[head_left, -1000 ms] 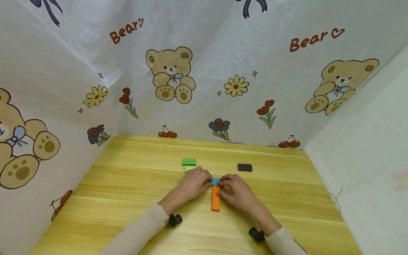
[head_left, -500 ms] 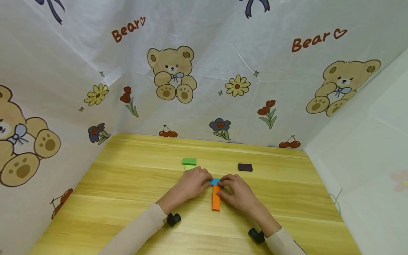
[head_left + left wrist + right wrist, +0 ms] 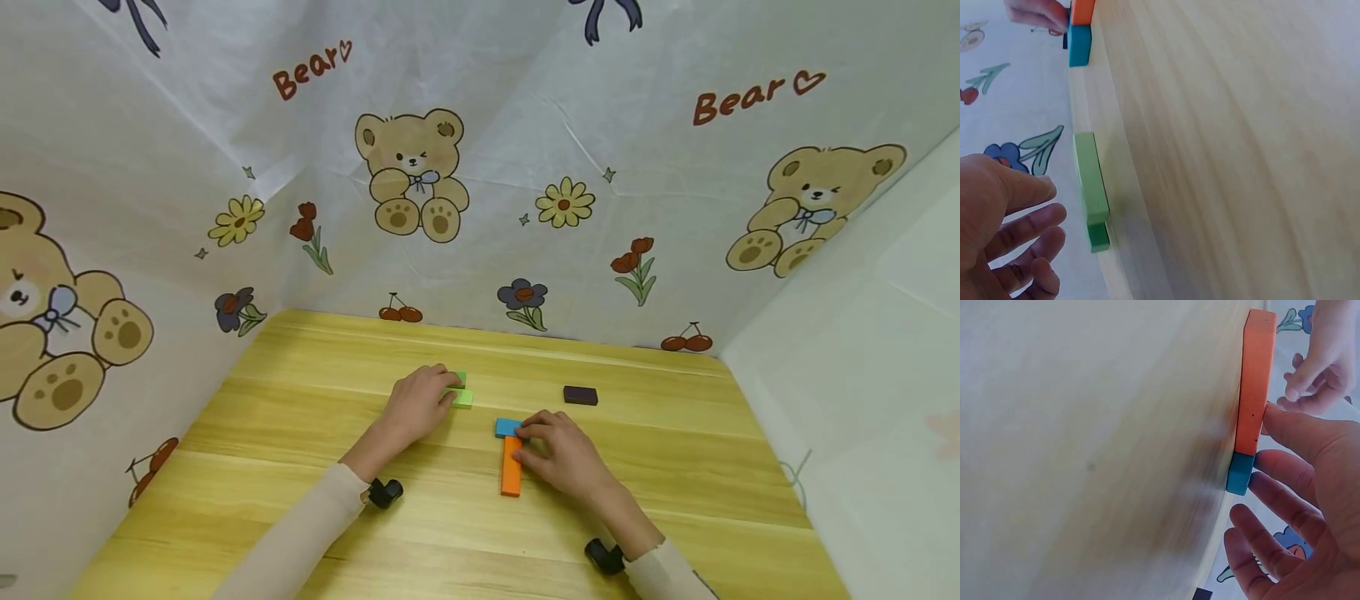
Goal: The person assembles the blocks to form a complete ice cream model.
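Observation:
An orange rectangular block (image 3: 511,473) lies with its far end against a blue block (image 3: 506,427) set crosswise, the two making a T. My right hand (image 3: 564,457) rests at their right side; its thumb touches the orange block and its index and middle fingers touch the blue one. Farther back and left, a light green block (image 3: 463,399) lies just in front of a darker green block (image 3: 461,378). Above these two hovers my left hand (image 3: 417,407), partly covering them in the head view. In the left wrist view its loosely bent fingers (image 3: 1054,215) hold nothing.
A dark, nearly black block (image 3: 581,396) lies at the back right of the wooden table (image 3: 637,467). A white cloth wall (image 3: 480,250) printed with bears and flowers rises behind the table. Small black wrist cameras sit on both wrists.
My left hand has let go of the blue block and moved back and left to the green blocks. My right hand has stayed at the blue and orange blocks.

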Demonstrator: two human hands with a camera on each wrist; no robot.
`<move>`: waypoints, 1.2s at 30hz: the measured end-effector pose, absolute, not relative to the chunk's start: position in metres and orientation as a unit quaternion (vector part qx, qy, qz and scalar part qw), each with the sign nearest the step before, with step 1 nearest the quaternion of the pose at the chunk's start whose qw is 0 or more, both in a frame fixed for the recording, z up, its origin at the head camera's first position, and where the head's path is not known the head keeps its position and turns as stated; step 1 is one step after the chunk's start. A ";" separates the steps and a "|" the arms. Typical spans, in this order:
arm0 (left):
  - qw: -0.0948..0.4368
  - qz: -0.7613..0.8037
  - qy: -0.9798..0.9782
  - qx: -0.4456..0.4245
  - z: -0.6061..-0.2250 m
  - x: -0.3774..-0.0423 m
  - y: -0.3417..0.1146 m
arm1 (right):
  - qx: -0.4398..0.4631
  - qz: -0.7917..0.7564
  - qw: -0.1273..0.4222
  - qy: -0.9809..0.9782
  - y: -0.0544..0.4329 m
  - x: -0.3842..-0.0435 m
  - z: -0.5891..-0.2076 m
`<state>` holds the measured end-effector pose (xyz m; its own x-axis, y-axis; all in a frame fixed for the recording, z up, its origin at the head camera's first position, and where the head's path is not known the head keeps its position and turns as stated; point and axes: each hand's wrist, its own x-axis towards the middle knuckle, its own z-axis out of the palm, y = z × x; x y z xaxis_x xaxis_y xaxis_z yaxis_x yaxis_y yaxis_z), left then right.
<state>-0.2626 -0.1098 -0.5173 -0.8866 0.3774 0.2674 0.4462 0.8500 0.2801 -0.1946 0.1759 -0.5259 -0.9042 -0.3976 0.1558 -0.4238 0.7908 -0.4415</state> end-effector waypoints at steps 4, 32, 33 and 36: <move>0.099 -0.154 -0.961 -0.208 -0.519 -0.266 -0.121 | 0.217 0.237 0.031 -0.946 0.176 -0.194 -0.526; 0.065 -0.160 -0.955 -0.242 -0.526 -0.272 -0.126 | 0.212 0.246 0.021 -0.946 0.175 -0.194 -0.528; 0.066 -0.159 -0.954 -0.245 -0.526 -0.272 -0.125 | 0.211 0.247 0.021 -0.945 0.175 -0.194 -0.528; 0.068 -0.154 -0.953 -0.251 -0.527 -0.274 -0.121 | 0.209 0.251 0.020 -0.945 0.175 -0.194 -0.529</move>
